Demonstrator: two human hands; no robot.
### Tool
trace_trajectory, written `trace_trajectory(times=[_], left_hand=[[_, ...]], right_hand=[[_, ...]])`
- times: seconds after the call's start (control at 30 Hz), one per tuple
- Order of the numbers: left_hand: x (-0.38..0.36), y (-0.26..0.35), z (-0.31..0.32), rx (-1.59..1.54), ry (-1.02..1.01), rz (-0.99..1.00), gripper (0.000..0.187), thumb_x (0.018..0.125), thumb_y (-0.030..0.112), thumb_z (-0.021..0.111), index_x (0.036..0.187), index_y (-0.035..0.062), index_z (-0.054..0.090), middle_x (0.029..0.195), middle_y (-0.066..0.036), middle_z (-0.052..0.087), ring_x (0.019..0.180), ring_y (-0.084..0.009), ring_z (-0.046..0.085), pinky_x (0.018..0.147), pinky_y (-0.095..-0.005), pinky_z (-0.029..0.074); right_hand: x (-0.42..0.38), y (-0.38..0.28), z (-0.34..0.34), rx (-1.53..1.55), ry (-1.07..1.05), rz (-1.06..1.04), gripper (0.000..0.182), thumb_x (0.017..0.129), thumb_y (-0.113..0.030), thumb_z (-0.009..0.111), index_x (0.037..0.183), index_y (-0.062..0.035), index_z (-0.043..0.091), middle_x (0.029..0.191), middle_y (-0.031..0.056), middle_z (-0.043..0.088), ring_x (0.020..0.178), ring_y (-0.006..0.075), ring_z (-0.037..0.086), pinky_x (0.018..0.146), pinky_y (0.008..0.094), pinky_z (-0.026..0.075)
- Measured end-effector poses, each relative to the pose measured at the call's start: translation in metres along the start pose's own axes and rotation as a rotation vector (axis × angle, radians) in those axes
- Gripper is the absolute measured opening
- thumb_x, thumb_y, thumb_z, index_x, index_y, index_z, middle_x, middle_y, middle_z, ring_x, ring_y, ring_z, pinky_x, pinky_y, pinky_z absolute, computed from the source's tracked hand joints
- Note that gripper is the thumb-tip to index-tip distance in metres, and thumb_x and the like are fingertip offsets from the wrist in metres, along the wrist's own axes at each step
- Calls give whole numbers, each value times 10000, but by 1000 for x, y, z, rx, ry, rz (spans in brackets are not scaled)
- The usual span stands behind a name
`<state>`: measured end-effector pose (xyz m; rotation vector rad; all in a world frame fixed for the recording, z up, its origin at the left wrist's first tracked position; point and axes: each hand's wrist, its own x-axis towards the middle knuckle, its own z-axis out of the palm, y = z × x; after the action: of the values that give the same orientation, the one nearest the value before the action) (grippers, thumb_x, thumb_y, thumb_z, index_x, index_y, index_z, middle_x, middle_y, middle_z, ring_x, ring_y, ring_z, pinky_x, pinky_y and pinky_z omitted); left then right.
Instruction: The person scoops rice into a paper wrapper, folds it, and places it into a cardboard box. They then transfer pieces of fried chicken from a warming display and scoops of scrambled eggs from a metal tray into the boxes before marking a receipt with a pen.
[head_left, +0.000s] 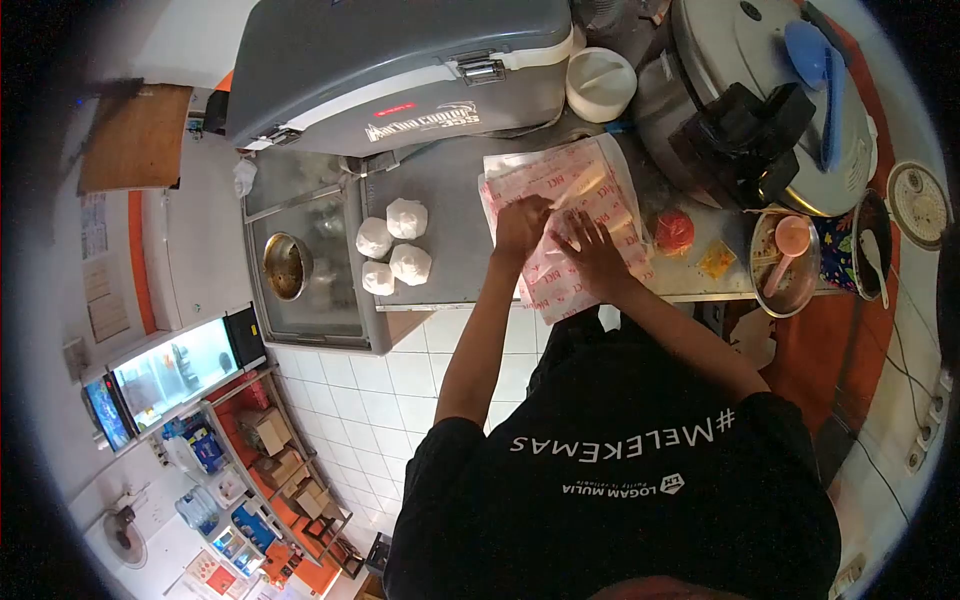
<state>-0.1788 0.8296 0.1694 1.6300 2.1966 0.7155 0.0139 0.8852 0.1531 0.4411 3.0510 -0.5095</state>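
Note:
A stack of food wrapping paper (610, 190) printed in red lies on the grey counter in front of me. The fingers of my left hand (522, 230) are curled in on a fold of the top sheet. Beside it, my right hand (597, 255) rests on the paper with its fingers spread. Beneath my hands the top sheet looks creased; whether anything lies inside it is hidden. Left of the paper sit several white wrapped bundles (408, 264), grouped close together. On the right, near my right forearm, are a red bundle (674, 232) and a small yellowish packet (716, 260).
A large grey cooler box (420, 85) stands at the back, with a white lidded container (600, 85) beside it. At right are a big rice cooker (690, 120), a blue ladle (832, 110) and a metal bowl (768, 300) with a pink scoop (792, 236). Another metal bowl (287, 266) is left.

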Motion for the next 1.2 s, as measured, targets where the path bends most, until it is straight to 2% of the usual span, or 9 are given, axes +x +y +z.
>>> trace_trajectory(times=[0.23,0.53,0.73,0.8,0.83,0.9,1.03,1.1,1.2], left_hand=[[-48,23,18,54,106,61,207,899,165,575,1064,90,676,1010,-126,696,917,-296,671,776,-390,559],[-76,53,26,-75,76,-150,340,816,101,568,1153,73,608,1095,-116,545,1038,-320,553,851,-436,489],[-118,19,56,114,231,41,452,886,111,574,1332,75,507,1217,-154,588,1111,-317,574,939,-438,467],[-111,5,55,106,97,69,318,888,91,563,1202,45,581,1265,-148,569,1096,-354,582,873,-456,497],[-102,2,54,109,101,63,318,888,91,563,1202,45,581,1265,-148,569,1096,-354,582,873,-456,497],[-78,3,43,-172,-1,-322,357,849,83,598,1197,14,564,1218,-143,594,1028,-362,608,816,-450,522],[-41,12,33,105,359,-297,283,776,106,680,1029,39,575,1018,-183,592,879,-392,601,740,-443,526],[-37,2,34,137,279,-263,242,752,109,697,946,40,569,959,-192,574,878,-384,582,730,-444,511],[-44,-16,45,-125,89,-211,191,758,54,689,888,4,559,874,-163,547,864,-356,578,744,-447,485]], right_hand=[[-2,1,-10,-24,-93,-11,667,844,-166,612,1457,-148,351,1483,253,297,1408,398,246,1109,583,233],[5,14,-35,396,55,-12,423,940,-162,495,1341,-28,479,1337,202,482,1277,357,439,1075,392,366],[-5,49,-28,799,-65,356,439,1023,-296,342,1266,34,498,1296,218,502,1218,350,487,1055,394,374],[-4,63,-1,-29,60,-28,404,962,-146,430,1345,-19,452,1261,215,523,1234,305,480,1030,379,408],[4,68,-1,-28,58,-36,404,962,-146,430,1345,-19,452,1261,215,523,1234,305,480,1030,379,408],[33,55,-43,626,-93,282,330,937,-141,451,1232,-10,520,1134,202,569,1142,326,523,927,430,453],[67,70,-17,800,17,510,309,934,-237,531,1155,-27,583,1191,199,547,1138,354,518,1001,426,386],[76,68,-35,-25,-197,127,243,891,-213,580,1048,-29,594,1061,162,566,1085,339,541,952,450,409],[66,74,-19,-25,-87,-24,201,860,-182,602,985,-26,581,975,136,560,1002,325,572,862,449,475]])
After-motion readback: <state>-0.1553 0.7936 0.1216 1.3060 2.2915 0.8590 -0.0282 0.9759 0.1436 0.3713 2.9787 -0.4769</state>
